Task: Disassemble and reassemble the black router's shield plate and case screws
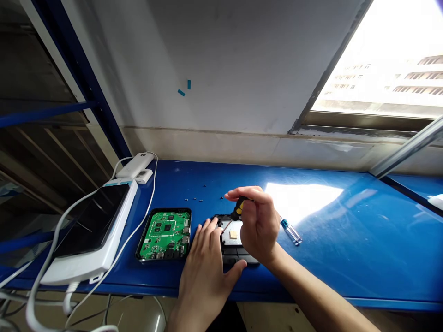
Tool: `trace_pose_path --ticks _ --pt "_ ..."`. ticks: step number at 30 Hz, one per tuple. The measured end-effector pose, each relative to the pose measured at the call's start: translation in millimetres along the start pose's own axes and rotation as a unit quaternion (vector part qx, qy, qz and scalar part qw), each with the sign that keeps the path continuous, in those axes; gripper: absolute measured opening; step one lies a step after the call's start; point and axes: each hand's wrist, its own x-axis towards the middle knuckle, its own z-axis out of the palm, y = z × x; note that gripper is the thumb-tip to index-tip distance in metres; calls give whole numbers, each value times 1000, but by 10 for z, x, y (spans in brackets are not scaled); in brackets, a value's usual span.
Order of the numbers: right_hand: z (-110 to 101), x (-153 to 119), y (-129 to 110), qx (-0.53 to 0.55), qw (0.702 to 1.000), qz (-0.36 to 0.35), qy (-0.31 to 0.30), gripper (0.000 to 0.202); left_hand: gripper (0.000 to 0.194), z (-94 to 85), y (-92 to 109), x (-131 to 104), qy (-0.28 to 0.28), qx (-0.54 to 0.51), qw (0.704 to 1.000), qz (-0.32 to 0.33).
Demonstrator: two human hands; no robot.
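My right hand [258, 219] is closed around a black and yellow screwdriver [238, 207]. Its thin shaft slants down to the left edge of a black plastic cover [238, 254], which has a metal plate and a small tan pad [233, 234] inside. My left hand [209, 258] lies over the cover's left side, fingers stretched out and thumb apart, pressing on its edge. The fingertips are close to the screwdriver's tip, and the exact spot it touches is hard to make out. Left of that hand sits a green circuit board [168, 234] in a black case.
Several tiny screws [194, 199] lie behind the cover. A second screwdriver with a clear blue handle [291, 232] rests to the right. At left, a phone [92, 221] lies on a white power strip [83, 263] with white cables. The blue table [346, 249] meets a wall behind.
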Motion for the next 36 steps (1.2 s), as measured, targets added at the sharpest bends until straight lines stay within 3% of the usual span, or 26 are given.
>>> trace_pose_path --ticks 4,9,15,18,23,29,33,36 --pt "-18 -12 28 46 999 8 -29 25 64 -15 1 -4 0 -3 1000 5" --pt "-25 89 -17 -40 998 -48 -24 14 63 -55 40 20 -19 -7 1000 -11" --pt "1 57 8 23 999 16 -38 31 63 -43 32 16 -18 -2 1000 3" --pt "-10 26 28 44 998 8 -48 27 64 -40 27 15 -11 2 1000 4" --pt "-17 49 4 -39 999 -26 4 19 63 -32 24 20 4 6 1000 6" --pt "1 0 3 27 1000 3 4 36 66 -1 3 -6 24 10 999 22" --pt "-6 5 10 -10 1000 -23 1 17 68 3 1 -2 20 2 1000 16" --pt "-3 16 2 -49 998 -19 24 21 66 6 2 -2 25 4 999 19"
